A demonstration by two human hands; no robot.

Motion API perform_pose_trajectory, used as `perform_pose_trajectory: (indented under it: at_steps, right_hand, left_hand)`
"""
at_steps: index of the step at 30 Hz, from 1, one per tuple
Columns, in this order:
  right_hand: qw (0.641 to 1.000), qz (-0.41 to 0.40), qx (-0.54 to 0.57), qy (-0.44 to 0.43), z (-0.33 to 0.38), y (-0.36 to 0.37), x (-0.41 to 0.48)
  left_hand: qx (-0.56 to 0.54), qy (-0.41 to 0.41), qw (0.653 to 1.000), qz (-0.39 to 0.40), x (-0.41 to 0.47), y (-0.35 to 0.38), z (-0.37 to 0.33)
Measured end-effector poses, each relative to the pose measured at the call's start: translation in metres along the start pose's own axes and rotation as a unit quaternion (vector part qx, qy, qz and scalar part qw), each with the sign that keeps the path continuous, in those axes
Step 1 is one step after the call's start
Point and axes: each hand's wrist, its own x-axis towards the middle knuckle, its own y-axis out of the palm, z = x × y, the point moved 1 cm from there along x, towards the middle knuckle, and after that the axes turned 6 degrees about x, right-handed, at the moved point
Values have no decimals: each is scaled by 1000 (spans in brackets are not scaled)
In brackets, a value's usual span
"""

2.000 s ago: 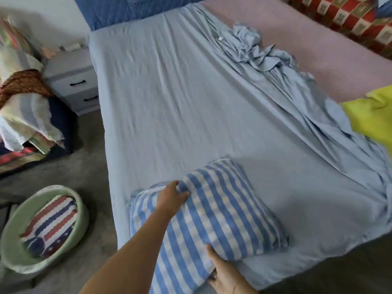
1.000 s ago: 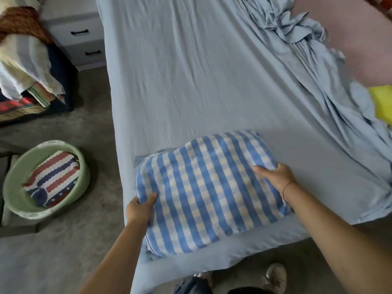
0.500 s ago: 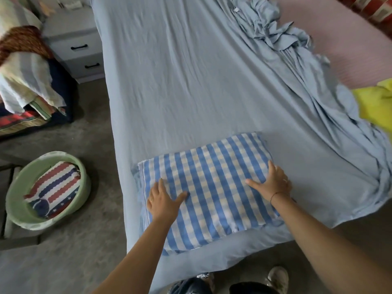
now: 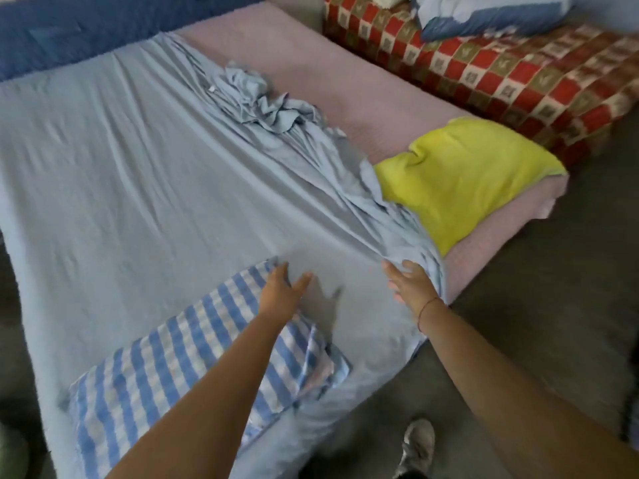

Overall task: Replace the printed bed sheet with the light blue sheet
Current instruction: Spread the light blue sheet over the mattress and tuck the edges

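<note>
The light blue sheet covers the left and middle of the bed, with its right side bunched in a crumpled ridge running down toward the near right corner. The pink mattress shows bare to the right. A blue-and-white striped pillow lies on the sheet near the front edge. My left hand is open, fingers spread, at the pillow's far corner. My right hand is open and flat against the bunched sheet edge near the bed's front right.
A yellow pillow lies on the bare mattress at the right corner. A red checkered couch with a blue-white pillow stands beyond. A blue headboard is at the far end. My shoe is on the grey floor.
Both hands have left the striped pillow's top and reached forward and right. The right hand now lies against the bunched sheet edge. The view has swung right, off the basin and nightstand.
</note>
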Motion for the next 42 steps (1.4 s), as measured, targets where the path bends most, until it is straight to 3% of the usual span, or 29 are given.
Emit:
perform_pose_trajectory:
  at_steps: [6,11,26,31,37,42]
  right_hand:
    - [997,-41,60,-20,38,-132,45]
    - [993,-50,107,-20,54,-189,94]
    - [958,-94,254,99,97,-249,239]
    - [956,-129,232,126,81,-251,312]
    - [940,-176,246,158,112,-251,358]
    - [937,-199,208,197,101,-247,392]
  left_hand:
    - [-58,41,997,5,31,97,-131]
    - [-52,62,997,10,58,145,-195]
    - [97,123,985,71,224,212,-347]
    - [123,103,981,106,288,249,-379]
    - [189,53,972,131,360,291,-397]
    - [202,7,973,109,432,312,-382]
